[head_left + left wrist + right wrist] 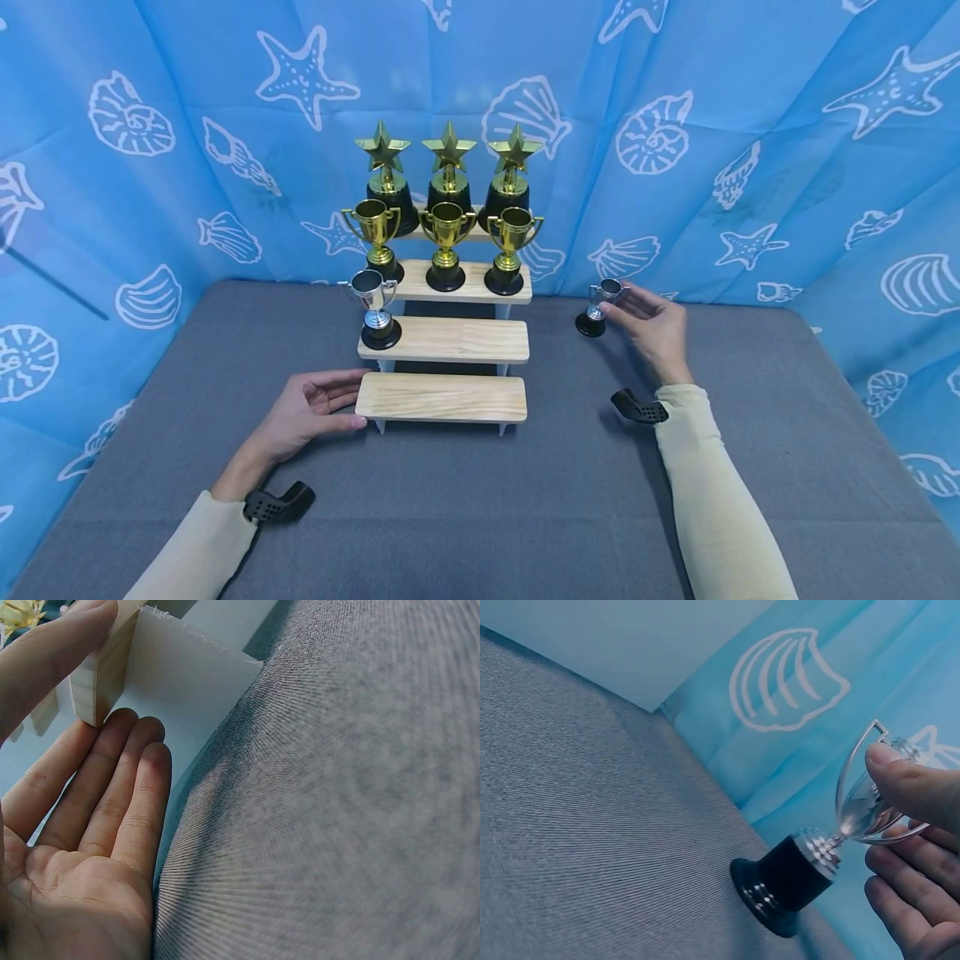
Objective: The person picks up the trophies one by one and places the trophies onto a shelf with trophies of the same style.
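My right hand [651,327] pinches a small silver trophy cup [866,806] with a black base, held to the right of the stepped wooden stand. In the right wrist view the thumb lies over the cup's bowl, and the cup tilts. My left hand [303,414] touches the left end of the lowest wooden shelf [442,397], fingers extended and thumb near its front corner. Another silver trophy cup [377,308] stands at the left end of the shelf above [465,338]. Higher up are three gold trophy cups [446,242] in a row, with three gold star trophies [449,162] behind them.
Grey cloth [465,517] covers the table. A blue curtain [570,50] with white shell and starfish prints hangs behind and at both sides. White supports [187,682] hold up the shelves. Each wrist wears a black camera mount [639,407].
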